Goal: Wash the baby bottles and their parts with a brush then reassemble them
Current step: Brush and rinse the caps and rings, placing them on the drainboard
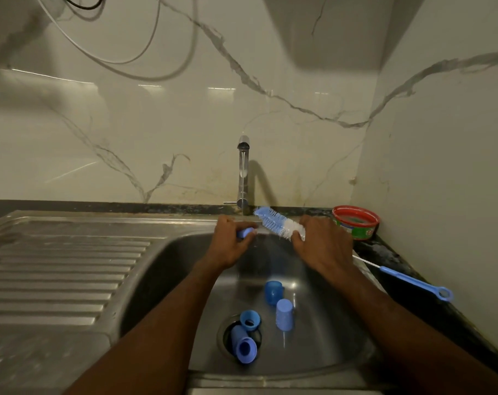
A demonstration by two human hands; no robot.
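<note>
The bottle brush (279, 222) is held under the tap (243, 175), at about twelve o'clock of the sink (162, 280). Its blue and white bristle head lies tilted, with the blue end up toward eleven o'clock. The right hand (321, 246) grasps it at the white end of the bristles, fingers curled around it. The left hand (232, 246) pinches a small blue part (245, 232) in curled fingers, just beside the brush tip, and a thin stream of water seems to fall between them. I judge that both are kept there so the water rinses them while the brush scrubs the part.

Lower in the basin, the other pieces wait. A transparent blue cap (273, 292) and a pale blue cap (284, 314) lie near the middle. At about six o'clock, a blue ring (250, 320) and a blue bottle (244, 344) lie over the drain (223, 337), the bottle on its side with its mouth toward the camera. They are probably left in the basin because they are still to be washed.

On the bench at three o'clock lies a thin blue brush (410, 282) with a ring handle, near the right arm. Behind it, at two o'clock, stands a red-rimmed tub (356, 222) with a green label; its writing is too small to read.
</note>
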